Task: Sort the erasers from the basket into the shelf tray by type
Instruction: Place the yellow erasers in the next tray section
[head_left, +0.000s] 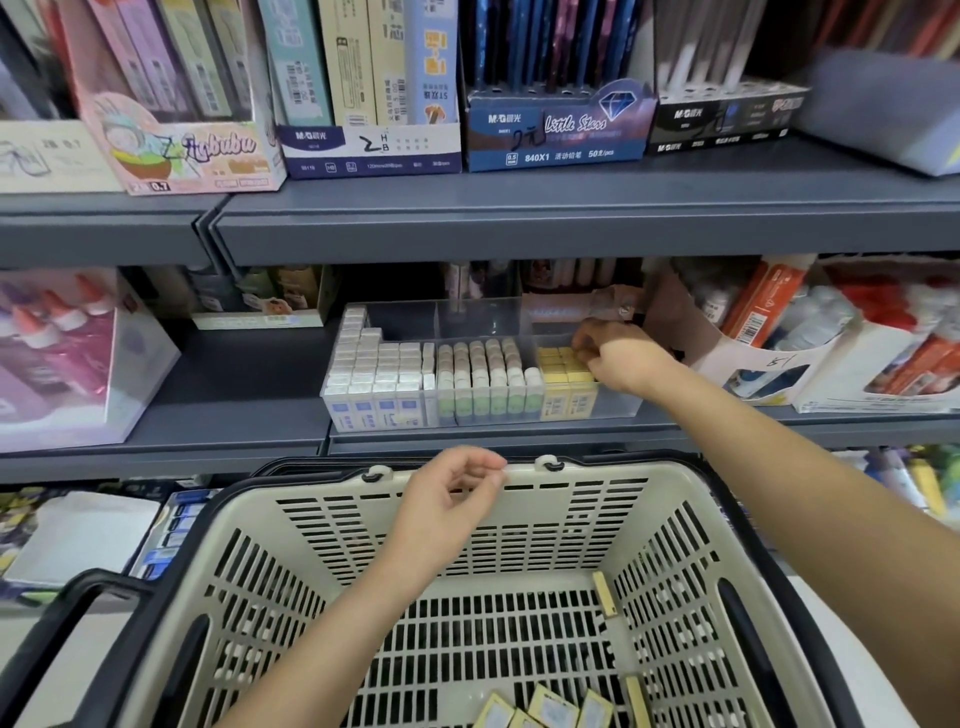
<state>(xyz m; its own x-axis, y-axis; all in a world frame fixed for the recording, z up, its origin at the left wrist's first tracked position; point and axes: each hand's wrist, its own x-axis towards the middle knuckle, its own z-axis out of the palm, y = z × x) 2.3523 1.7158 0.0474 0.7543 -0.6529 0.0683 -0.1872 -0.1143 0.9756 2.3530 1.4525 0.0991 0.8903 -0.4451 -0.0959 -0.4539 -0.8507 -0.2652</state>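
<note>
A clear shelf tray holds white-and-blue erasers on the left, green-sleeved ones in the middle and yellow erasers on the right. My right hand reaches into the right compartment, its fingers curled over the yellow row; what they hold is hidden. My left hand hovers over the far rim of the beige basket, fingers loosely curled, holding nothing. Several yellow erasers lie on the basket floor near me, and one leans against its right wall.
The tray stands on a grey shelf between a glue-bottle box at left and correction-tape boxes at right. Pencil-lead display boxes fill the shelf above. The basket's black handles frame it.
</note>
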